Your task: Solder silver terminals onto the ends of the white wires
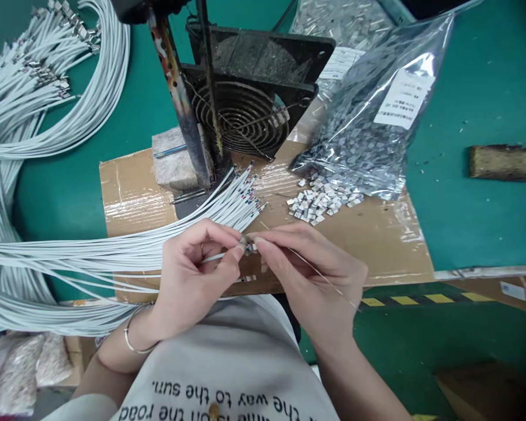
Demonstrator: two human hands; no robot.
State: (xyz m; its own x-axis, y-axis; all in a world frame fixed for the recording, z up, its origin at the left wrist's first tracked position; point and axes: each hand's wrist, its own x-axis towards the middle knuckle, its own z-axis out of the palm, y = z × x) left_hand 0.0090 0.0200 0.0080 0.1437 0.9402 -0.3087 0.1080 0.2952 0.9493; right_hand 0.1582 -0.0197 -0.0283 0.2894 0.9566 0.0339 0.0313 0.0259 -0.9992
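Observation:
My left hand (197, 266) is closed in a pinch on the end of a white cable (213, 257), where short coloured wires show. Thumb and forefinger of my right hand (318, 278) pinch a small white and silver connector (252, 248) right at that cable end. Whether the wires touch the connector is hidden by my fingertips. A thin silvery wire (322, 276) runs across the right hand, between its fingers. Beyond the hands lie many white cables (219, 213) with coloured tips. A pile of loose small connectors (319, 200) is spread at upper right of the hands.
Behind the cables stand a metal post (179, 99) and a dusty black fan (241, 117), beside a pale block (175, 155). Plastic bags of small parts (355, 140) lie right of the fan. Coiled cables (109, 88) cover the left. Cardboard (377, 245) lies beneath.

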